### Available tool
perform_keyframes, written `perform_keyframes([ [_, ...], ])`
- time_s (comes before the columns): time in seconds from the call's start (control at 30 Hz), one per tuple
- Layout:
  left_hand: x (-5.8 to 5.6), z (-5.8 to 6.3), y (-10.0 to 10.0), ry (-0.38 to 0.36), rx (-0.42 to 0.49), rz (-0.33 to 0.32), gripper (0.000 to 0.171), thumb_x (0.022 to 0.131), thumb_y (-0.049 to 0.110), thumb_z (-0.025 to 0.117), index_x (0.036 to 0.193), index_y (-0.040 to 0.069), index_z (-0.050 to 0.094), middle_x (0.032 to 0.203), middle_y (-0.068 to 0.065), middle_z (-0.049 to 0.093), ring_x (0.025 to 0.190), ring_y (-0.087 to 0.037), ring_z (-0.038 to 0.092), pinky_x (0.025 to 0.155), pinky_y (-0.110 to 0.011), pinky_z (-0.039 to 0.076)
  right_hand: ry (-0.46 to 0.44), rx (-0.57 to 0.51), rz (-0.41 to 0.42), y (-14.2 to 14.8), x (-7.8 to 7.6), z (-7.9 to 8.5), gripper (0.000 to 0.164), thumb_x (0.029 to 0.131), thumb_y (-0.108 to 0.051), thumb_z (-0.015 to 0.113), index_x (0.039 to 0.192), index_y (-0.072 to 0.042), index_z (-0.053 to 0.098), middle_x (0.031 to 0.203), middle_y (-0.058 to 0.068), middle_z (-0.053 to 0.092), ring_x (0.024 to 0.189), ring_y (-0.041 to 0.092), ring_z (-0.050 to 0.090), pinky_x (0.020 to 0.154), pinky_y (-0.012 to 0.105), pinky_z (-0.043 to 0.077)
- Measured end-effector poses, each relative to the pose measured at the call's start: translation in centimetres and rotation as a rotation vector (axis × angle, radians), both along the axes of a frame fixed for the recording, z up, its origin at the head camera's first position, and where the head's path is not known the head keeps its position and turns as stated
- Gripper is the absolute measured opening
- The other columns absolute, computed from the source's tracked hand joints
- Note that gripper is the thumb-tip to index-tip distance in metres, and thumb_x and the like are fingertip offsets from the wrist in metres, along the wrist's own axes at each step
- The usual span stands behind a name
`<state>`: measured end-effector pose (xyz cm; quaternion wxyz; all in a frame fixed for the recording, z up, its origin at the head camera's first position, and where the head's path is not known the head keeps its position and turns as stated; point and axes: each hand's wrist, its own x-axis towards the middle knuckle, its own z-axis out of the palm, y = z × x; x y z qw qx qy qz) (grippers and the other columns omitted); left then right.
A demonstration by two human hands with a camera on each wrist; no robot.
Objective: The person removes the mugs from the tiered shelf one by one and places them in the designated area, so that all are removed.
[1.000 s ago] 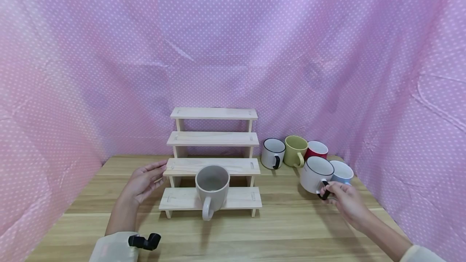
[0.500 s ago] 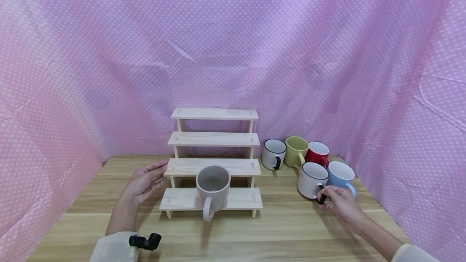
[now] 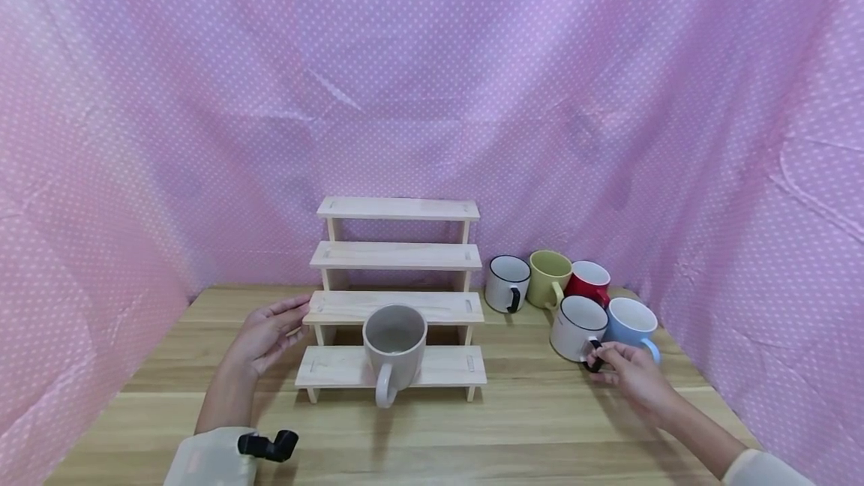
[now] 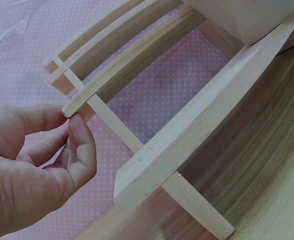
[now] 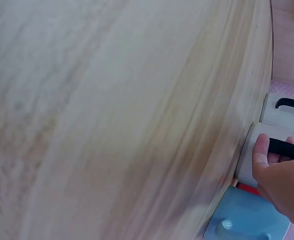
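My left hand (image 3: 268, 336) pinches the left end of the second step of a pale wooden tiered shelf (image 3: 398, 255); thumb and fingertips meet at the board's corner in the left wrist view. A grey mug (image 3: 394, 336) stands on the lowest step, handle towards me. At the right, my right hand (image 3: 634, 377) grips the black handle of a white mug with a black rim (image 3: 574, 336). That mug rests upright on the table, beside a light blue mug (image 3: 628, 325). In the right wrist view, part of its body hides behind the fingers.
Behind the held mug stand a similar white mug (image 3: 506, 287), a yellow-green mug (image 3: 545, 283) and a red mug (image 3: 586, 285). The wooden table (image 3: 432, 441) ends at a pink dotted curtain (image 3: 398, 96). A black clip (image 3: 270, 446) sits on the left sleeve.
My right hand has brought the white mug down and slightly left onto the table, uncovering more of the red and light blue mugs. My left hand keeps its place at the shelf.
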<state>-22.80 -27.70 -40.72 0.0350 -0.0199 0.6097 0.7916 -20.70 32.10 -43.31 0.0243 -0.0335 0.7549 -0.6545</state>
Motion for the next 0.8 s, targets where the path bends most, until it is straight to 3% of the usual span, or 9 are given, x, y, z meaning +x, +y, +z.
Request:
perform_keyframes([
  [0.23, 0.0, 0.0, -0.1, 0.008, -0.004, -0.006, 0.019, 0.102, 0.007, 0.063, 0.116, 0.014, 0.074, 0.106, 0.007, 0.072, 0.096, -0.008, 0.066, 0.084, -0.025, 0.056, -0.006, 0.007, 0.040, 0.3, 0.1, 0.3, 0.027, 0.110, -0.006, 0.044, 0.105, 0.015, 0.059, 0.103, 0.010, 0.064, 0.097, 0.014, 0.067, 0.085, 0.035, 0.060],
  [0.33, 0.1, 0.1, -0.1, 0.007, -0.010, -0.007, 0.020, 0.102, 0.007, 0.063, 0.117, 0.014, 0.074, 0.106, 0.007, 0.071, 0.096, -0.007, 0.066, 0.083, -0.024, 0.056, -0.030, 0.114, 0.012, 0.4, 0.2, 0.7, 0.027, 0.109, -0.007, 0.046, 0.109, 0.018, 0.059, 0.104, 0.009, 0.066, 0.092, 0.012, 0.068, 0.083, 0.033, 0.060],
  [0.47, 0.0, 0.1, -0.1, 0.010, -0.003, -0.007, 0.020, 0.103, 0.005, 0.062, 0.116, 0.014, 0.074, 0.106, 0.007, 0.071, 0.096, -0.008, 0.066, 0.083, -0.024, 0.056, -0.016, 0.348, -0.067, 0.5, 0.2, 1.6, 0.023, 0.104, -0.007, 0.056, 0.108, 0.014, 0.062, 0.098, 0.008, 0.069, 0.080, 0.011, 0.067, 0.074, 0.029, 0.059],
  [0.6, 0.0, 0.1, -0.1, 0.016, 0.005, -0.002, 0.020, 0.102, 0.004, 0.062, 0.114, 0.014, 0.074, 0.105, 0.006, 0.071, 0.095, -0.008, 0.065, 0.084, -0.024, 0.055, 0.078, 0.505, -0.101, 0.3, 0.0, 2.6, 0.021, 0.099, -0.009, 0.066, 0.105, 0.010, 0.060, 0.092, 0.009, 0.067, 0.074, 0.009, 0.061, 0.065, 0.025, 0.054],
  [0.8, 0.1, 0.0, -0.1, 0.018, -0.004, -0.006, 0.020, 0.103, 0.005, 0.061, 0.115, 0.015, 0.074, 0.106, 0.007, 0.071, 0.096, -0.008, 0.065, 0.084, -0.024, 0.055, 0.325, 0.649, -0.111, -0.5, -0.6, 4.1, 0.018, 0.095, -0.010, 0.072, 0.102, 0.003, 0.063, 0.093, 0.009, 0.070, 0.078, 0.003, 0.061, 0.066, 0.021, 0.051],
])
